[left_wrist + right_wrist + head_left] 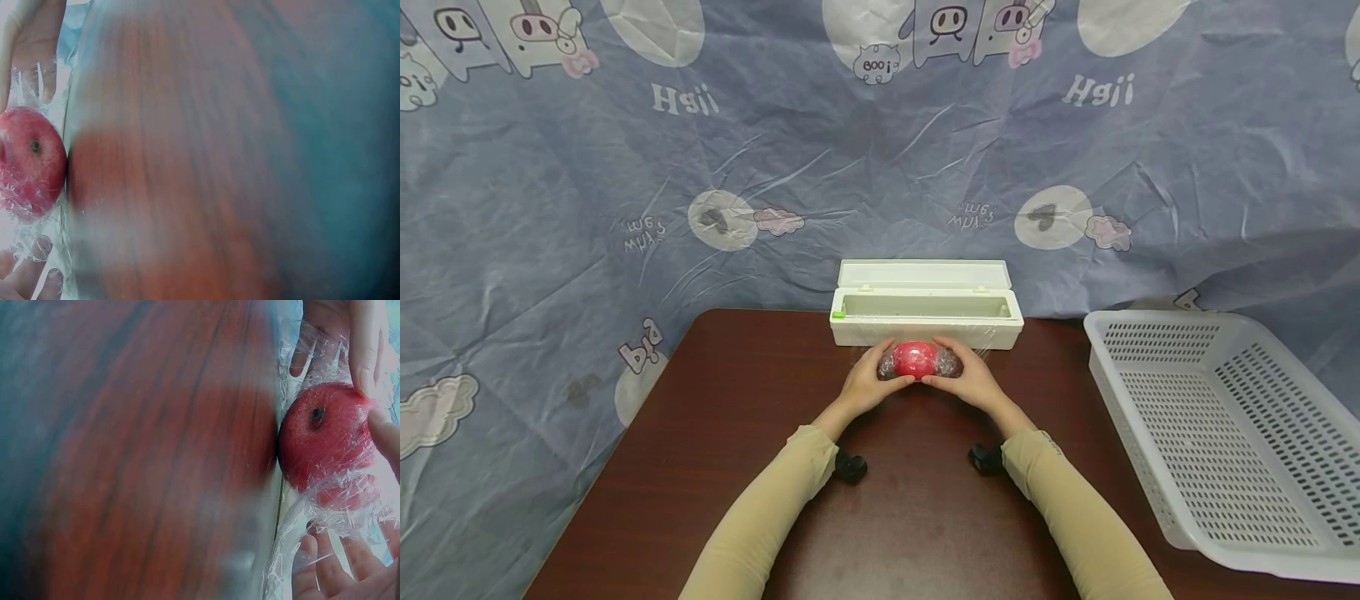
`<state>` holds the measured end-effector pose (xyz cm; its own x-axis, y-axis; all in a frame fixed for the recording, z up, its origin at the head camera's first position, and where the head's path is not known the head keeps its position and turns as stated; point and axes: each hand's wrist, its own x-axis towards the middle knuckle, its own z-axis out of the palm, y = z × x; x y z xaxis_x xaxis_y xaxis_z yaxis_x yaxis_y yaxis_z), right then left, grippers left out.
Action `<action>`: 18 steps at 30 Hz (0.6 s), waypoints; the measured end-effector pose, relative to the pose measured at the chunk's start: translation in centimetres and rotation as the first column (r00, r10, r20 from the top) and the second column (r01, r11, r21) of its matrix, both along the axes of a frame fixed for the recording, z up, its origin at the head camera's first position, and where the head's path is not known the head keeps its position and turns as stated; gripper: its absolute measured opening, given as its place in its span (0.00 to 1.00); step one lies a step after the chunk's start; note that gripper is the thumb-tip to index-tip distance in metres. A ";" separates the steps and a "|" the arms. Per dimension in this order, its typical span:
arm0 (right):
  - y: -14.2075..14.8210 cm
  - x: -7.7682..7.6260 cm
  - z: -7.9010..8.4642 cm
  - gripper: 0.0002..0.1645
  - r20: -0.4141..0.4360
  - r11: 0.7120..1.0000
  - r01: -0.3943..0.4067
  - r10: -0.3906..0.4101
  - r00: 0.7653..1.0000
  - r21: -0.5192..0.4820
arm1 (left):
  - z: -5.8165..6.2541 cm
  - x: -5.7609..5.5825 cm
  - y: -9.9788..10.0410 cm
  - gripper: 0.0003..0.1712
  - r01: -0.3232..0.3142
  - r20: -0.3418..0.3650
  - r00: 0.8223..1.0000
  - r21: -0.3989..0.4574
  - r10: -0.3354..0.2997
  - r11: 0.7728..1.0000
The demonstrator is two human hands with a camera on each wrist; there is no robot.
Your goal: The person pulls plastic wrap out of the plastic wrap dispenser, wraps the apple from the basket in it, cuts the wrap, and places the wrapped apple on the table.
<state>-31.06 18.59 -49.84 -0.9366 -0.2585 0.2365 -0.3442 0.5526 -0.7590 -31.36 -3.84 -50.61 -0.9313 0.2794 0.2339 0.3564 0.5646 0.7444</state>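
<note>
A red apple (915, 360) sits between both hands near the far side of the table, with clear plastic wrap (948, 363) bunched at its two sides. My left hand (868, 380) grips it from the left, and my right hand (973, 382) does the same from the right. Both thumbs meet at the apple's near face, while the other fingers reach round behind the film. In the right wrist view the apple's stem end faces the camera, and crinkled film (337, 503) covers part of the skin. The left wrist view cuts off part of the apple (31, 165).
Just behind the hands stands a long white wrap box (917, 332), lid raised, with a small green piece at its left end. A white perforated plastic basket (1138, 467) is on the right. The brown table (737, 392) ends at a patterned cloth backdrop (865, 167).
</note>
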 end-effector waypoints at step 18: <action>-0.2 0.1 0.1 0.44 0.007 0.999 -0.015 0.015 1.000 -0.040 | 0.2 0.0 -0.5 0.45 -0.014 -0.018 1.000 0.046 0.015 0.999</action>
